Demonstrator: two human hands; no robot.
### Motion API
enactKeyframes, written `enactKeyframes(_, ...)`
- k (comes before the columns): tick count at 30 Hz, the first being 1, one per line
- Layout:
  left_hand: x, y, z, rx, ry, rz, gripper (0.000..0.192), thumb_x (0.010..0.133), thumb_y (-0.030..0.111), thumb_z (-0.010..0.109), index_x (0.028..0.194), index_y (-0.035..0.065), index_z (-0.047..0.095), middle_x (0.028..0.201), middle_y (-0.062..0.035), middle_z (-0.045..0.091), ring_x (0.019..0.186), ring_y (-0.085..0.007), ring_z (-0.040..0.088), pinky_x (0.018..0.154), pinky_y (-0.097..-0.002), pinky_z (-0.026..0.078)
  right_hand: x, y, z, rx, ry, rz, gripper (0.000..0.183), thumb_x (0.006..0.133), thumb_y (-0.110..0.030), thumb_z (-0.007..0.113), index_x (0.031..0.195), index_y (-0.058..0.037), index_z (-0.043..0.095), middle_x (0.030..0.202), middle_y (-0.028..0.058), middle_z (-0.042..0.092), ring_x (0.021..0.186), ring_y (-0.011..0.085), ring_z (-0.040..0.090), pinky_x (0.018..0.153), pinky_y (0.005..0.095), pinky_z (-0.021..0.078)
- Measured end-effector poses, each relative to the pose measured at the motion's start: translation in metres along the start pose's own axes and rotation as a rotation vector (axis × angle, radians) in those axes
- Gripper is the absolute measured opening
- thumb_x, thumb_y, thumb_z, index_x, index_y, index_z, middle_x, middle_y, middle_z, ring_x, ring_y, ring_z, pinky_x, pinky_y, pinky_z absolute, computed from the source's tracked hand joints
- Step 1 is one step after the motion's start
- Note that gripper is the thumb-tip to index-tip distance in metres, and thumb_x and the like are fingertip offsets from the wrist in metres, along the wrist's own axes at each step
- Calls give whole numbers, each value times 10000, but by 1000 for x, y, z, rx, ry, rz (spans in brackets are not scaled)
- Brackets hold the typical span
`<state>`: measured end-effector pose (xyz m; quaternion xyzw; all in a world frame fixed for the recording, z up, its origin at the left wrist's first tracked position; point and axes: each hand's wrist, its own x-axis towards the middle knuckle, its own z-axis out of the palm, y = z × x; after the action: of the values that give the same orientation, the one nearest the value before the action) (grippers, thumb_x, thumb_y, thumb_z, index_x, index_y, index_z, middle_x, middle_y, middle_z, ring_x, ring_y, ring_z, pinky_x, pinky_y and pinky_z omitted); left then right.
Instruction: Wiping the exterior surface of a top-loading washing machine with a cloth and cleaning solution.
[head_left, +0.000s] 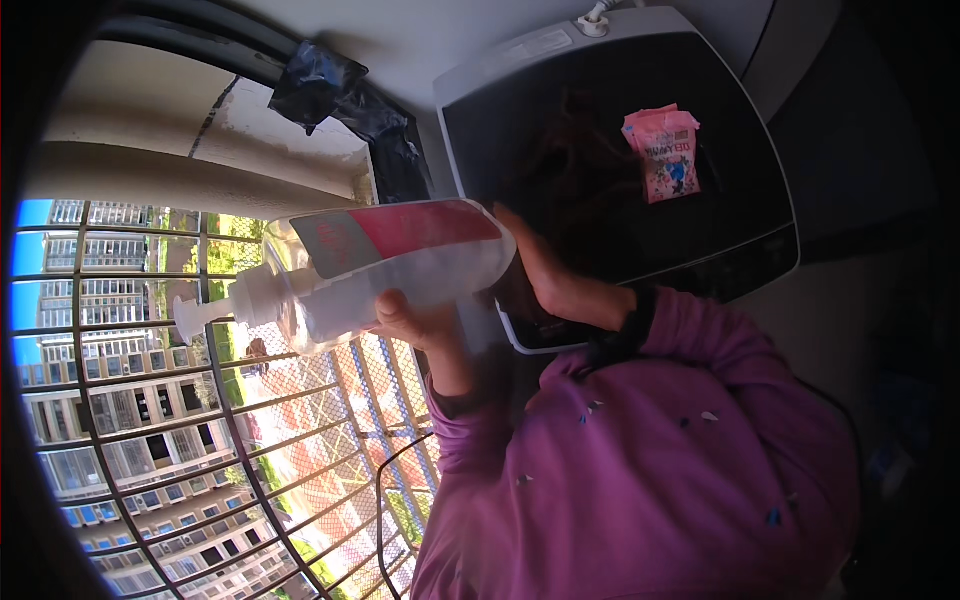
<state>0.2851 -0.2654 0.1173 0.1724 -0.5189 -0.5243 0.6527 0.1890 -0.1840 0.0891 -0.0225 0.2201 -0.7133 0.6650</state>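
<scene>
A large clear plastic pump bottle (420, 274) with a pink and grey label lies nearly sideways in the air. Its white pump head (196, 315) points left, towards the window bars. My left hand (412, 322) holds the bottle's side from below, its thumb against the plastic and the other fingers mostly hidden. Around the base of the bottle is my right hand (551, 277), with the fingertips partly behind it. Some cloudy, pale content shows through the lower wall. Beyond my right hand, a pink printed packet (670, 154) rests on the dark lid of a top-loading washing machine (735, 150).
Metal window bars (217, 367) cover the left side, with buildings outside. Black plastic sheeting (319, 86) hangs at the wall corner above the sill (225, 172). A white hose fitting (593, 25) sits at the machine's back edge. A thin dark cable or rod (380, 517) curves near the bars.
</scene>
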Motion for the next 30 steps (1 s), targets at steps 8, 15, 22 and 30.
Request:
enactKeyframes(8, 4, 0, 8, 304, -5, 168, 938, 673, 643, 569, 1246, -39, 276, 1091, -163, 459, 922, -222, 523, 749, -332, 482, -9, -17, -13, -354, -42, -43, 484, 847, -508, 439, 1028, -73, 549, 850, 45, 608, 622, 126, 591, 480, 257, 502)
enactKeyframes(15, -4, 18, 28, 153, 104, 46, 822, 676, 514, 662, 1200, -1, 293, 1053, -129, 445, 899, -196, 496, 734, -332, 466, -18, -43, -14, -631, -47, 121, 503, 850, -521, 417, 1082, -90, 534, 845, 21, 606, 680, 77, 574, 457, 205, 440)
enactKeyframes(22, 2, 20, 14, -48, 107, -14, 756, 630, 323, 758, 1169, -27, 362, 1084, -124, 456, 924, -193, 487, 732, -319, 454, -26, -57, -26, -1046, -180, 153, 444, 881, -445, 422, 1050, -61, 568, 868, 23, 610, 701, 85, 576, 580, 230, 466)
enactKeyframes(30, 32, 29, -9, 123, 37, -75, 693, 751, 557, 534, 1101, -38, 471, 1072, -139, 500, 942, -229, 508, 812, -377, 449, -45, -84, -45, -368, -56, 1, 364, 905, -306, 403, 1122, -32, 503, 968, 57, 599, 784, 137, 590, 664, 268, 479)
